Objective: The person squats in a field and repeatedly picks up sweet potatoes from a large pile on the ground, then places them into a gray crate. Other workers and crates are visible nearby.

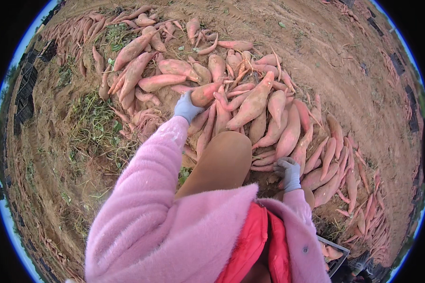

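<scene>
My left hand (187, 107), in a pale grey-blue glove, is closed around the near end of a thick sweet potato (207, 94). That root lies across the upper part of a heap of pink-skinned sweet potatoes. Just right of it rests a large, soil-dusted sweet potato (252, 102) with a cut-looking orange tip. My right hand (288, 173), gloved too, is low beside my knee at the heap's near edge, its fingers curled downward. Long sweet potatoes (290, 136) lie just beyond it. What is under its fingers is hidden, so a hold cannot be made out.
My bent knee (219, 162) juts into the heap. Green vines (95, 131) lie on the soil at left. A plastic crate (340, 256) holding sweet potatoes stands at lower right. Black crates (25, 92) line the far left, and more root piles (372, 215) trail off rightward.
</scene>
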### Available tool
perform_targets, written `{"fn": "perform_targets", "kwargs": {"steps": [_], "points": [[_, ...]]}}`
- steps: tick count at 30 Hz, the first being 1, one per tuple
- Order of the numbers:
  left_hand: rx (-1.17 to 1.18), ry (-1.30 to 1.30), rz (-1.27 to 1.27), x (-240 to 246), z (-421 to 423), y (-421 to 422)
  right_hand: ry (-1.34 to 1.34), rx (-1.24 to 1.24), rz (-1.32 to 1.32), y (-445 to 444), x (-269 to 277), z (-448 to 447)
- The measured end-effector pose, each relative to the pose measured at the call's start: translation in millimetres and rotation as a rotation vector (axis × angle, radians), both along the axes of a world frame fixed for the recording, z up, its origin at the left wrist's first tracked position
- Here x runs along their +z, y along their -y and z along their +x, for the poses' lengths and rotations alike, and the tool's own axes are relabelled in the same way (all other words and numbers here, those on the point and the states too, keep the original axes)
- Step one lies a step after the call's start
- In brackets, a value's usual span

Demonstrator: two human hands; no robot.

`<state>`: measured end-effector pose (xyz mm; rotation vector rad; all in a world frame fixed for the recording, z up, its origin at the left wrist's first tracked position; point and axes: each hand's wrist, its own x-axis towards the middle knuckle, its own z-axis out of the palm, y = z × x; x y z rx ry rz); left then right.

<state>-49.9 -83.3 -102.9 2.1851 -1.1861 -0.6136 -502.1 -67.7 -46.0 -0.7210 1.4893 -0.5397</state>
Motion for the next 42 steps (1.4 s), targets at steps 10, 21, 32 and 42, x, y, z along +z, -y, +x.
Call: {"fn": "perform_targets", "kwargs": {"steps": [10, 21, 32, 42], "points": [[-0.157, -2.027, -0.375, 58, 27, -54, 0.029, 0.016, -0.017, 1, -6, -2], [-0.109, -1.963, -0.282, 118, -16, -56, -0.029, 0.148, -0.089, -7, -24, -10], [0.462, -1.390, -0.600, 113, 48, 15, -0.159, 0.291, -0.058, -8, -28, -3], [-0.330, 0.452, -0.010, 74, -190, 70, -0.044, 0.176, 0.012, -1, -33, -1]]}}
